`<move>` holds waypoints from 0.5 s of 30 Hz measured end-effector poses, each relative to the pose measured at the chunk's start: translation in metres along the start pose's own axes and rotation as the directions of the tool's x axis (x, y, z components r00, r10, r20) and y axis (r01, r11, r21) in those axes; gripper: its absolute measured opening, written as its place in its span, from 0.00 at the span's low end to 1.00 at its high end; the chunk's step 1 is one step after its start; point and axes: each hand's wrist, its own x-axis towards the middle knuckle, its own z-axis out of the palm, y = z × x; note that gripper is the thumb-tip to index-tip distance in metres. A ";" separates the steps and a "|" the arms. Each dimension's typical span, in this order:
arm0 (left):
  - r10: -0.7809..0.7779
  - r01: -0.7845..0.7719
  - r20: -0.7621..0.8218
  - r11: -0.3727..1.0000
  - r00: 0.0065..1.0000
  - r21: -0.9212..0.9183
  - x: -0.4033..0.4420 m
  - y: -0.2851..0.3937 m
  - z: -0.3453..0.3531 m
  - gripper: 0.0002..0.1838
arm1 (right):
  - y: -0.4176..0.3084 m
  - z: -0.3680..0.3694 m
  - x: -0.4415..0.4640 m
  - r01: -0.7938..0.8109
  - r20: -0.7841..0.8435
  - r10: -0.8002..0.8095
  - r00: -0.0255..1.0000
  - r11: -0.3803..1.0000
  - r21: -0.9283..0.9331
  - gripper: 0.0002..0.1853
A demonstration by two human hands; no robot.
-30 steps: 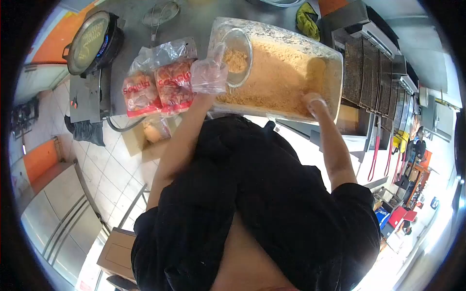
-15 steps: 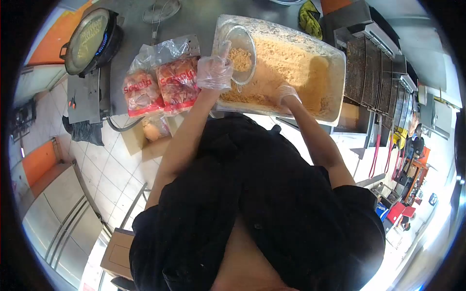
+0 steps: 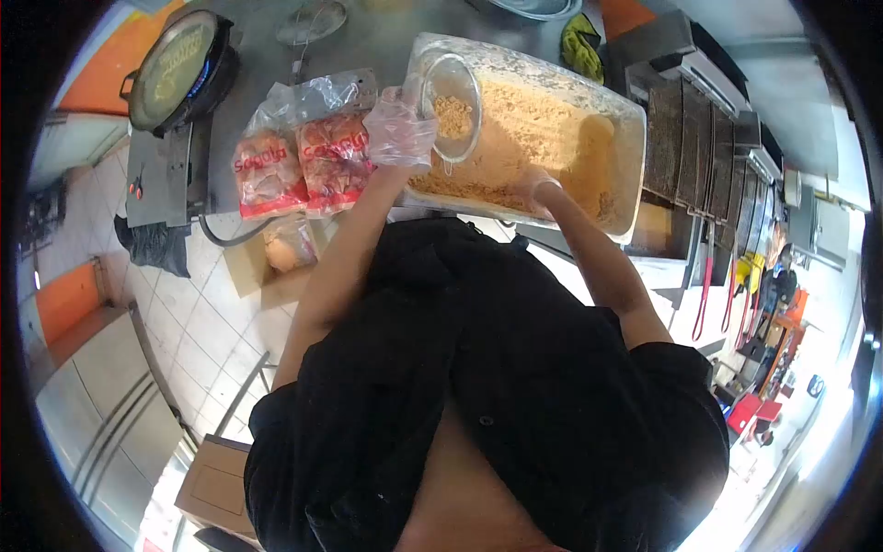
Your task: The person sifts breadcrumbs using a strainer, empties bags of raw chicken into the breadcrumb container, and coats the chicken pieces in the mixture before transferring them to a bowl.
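Note:
A long pale tub (image 3: 629,166) holds orange-brown crumbs (image 3: 524,110). At its left end lies a round wire strainer (image 3: 477,92) with crumbs inside. My left hand (image 3: 401,131), in a clear plastic glove, is at the strainer's left rim with its fingers wrapped round the edge. My right hand (image 3: 535,187), also gloved, is down in the crumbs near the tub's front wall; its fingers are blurred and partly buried. Two plastic bags of raw meat with red print, a left one (image 3: 267,170) and a right one (image 3: 333,156), lie left of my left hand.
A pan of hot oil (image 3: 179,74) sits over a blue flame at the back left. Another strainer (image 3: 313,23) and a yellow-green cloth (image 3: 581,48) lie at the back. Wire fryer baskets (image 3: 694,147) stand at the right. An open cardboard box (image 3: 244,267) is below the counter.
Over the last second my right hand has moved left from the tub's right part, through the crumbs. My left hand has stayed by the strainer, shifting slightly.

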 end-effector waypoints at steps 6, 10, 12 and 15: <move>-0.027 0.032 -0.029 0.979 0.999 0.203 -0.002 0.004 0.004 0.30 | -0.043 -0.047 -0.001 0.014 0.040 -0.083 0.996 0.561 0.828 0.28; -0.095 0.069 0.134 0.980 0.986 0.188 0.001 -0.002 0.007 0.29 | -0.047 -0.085 -0.013 -0.212 0.221 0.032 0.975 0.444 0.870 0.31; -0.052 0.023 0.144 0.981 0.988 0.194 0.000 -0.008 0.011 0.29 | -0.010 -0.075 -0.010 -0.305 0.081 0.299 0.951 0.858 0.413 0.33; -0.057 0.044 0.177 0.996 0.983 0.076 0.004 -0.012 0.017 0.27 | 0.038 -0.006 -0.010 -0.236 -0.093 0.244 0.965 0.967 0.092 0.33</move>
